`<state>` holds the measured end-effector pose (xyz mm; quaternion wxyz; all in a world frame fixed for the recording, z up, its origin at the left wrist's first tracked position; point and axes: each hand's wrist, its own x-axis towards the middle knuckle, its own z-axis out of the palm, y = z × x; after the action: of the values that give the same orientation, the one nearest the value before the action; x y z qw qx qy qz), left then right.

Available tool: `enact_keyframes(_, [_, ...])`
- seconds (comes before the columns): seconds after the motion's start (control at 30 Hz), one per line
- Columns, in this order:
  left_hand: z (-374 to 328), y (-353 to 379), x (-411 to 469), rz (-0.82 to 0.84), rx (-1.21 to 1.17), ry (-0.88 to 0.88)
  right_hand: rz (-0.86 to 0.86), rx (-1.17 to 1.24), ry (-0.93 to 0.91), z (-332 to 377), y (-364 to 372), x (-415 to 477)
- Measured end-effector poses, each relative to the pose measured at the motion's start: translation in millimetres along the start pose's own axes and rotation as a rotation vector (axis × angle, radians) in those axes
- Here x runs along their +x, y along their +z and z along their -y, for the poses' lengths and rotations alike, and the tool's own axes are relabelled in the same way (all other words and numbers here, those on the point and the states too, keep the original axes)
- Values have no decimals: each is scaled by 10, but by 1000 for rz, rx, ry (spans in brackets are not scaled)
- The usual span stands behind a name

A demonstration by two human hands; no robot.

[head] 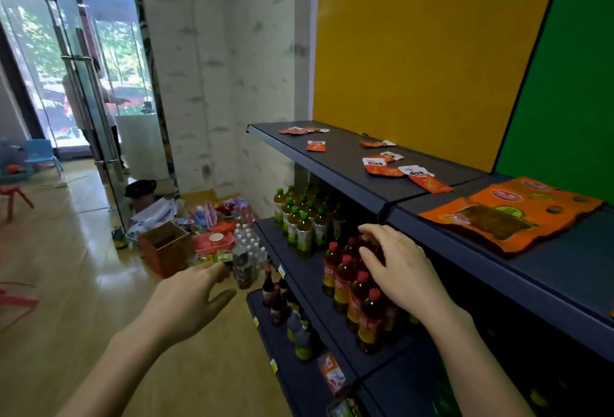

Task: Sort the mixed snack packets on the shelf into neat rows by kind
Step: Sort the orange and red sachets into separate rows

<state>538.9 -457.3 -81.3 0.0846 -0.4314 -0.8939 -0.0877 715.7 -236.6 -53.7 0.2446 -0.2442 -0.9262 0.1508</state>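
Note:
Several small red-and-white snack packets lie scattered on the dark top shelf (349, 177): one (316, 146) alone near the front, a pair (300, 130) at the far end, others (382, 166) mid-shelf, and one (427, 181) nearest me. A large orange snack bag (508, 214) lies flat on the adjoining shelf section to the right. My left hand (189, 300) hovers open over the floor, left of the shelving. My right hand (395, 267) is raised just below the top shelf's front edge, fingers spread, holding nothing.
Lower shelves hold green-capped tea bottles (302, 224) and red-capped bottles (352, 280). A cardboard box (166, 247), water bottles (249, 247) and loose goods clutter the floor at the shelf's far end. A person (83, 101) stands behind the glass door. A red stool (13, 197) stands far left.

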Motion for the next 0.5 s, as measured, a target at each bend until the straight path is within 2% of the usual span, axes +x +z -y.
enact_keyframes(0.23, [557, -13, 1394, -104, -77, 177, -162, -28, 130, 102, 129, 1019])
enact_keyframes(0.5, [359, 81, 2614, -124, -266, 409, -226, -191, 373, -190, 48, 1772])
